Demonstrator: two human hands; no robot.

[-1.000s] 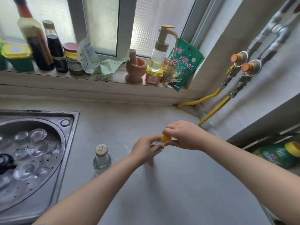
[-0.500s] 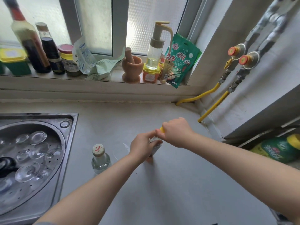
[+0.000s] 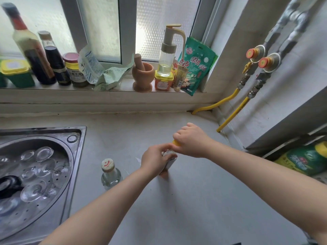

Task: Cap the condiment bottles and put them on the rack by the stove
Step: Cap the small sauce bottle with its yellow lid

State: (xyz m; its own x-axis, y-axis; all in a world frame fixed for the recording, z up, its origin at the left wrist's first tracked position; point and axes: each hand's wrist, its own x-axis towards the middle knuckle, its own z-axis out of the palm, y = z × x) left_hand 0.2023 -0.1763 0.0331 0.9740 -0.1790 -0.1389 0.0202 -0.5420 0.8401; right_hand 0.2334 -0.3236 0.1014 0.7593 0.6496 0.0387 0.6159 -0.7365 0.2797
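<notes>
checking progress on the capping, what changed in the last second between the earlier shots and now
Little changed. The right hand has stayed closed over the yellow cap, its grip turned slightly, and the left hand keeps holding the bottle on the counter. The capped clear bottle beside the sink has not moved.

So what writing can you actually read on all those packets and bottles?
"糊糊": white characters on the green packet on the sill.
Jar label: dark characters, too blurred to read.
Green bottle at right: white characters, blurred.
Small bottle's cap: red mark, no legible words.
Orange tub, white bag: print too small.
</notes>
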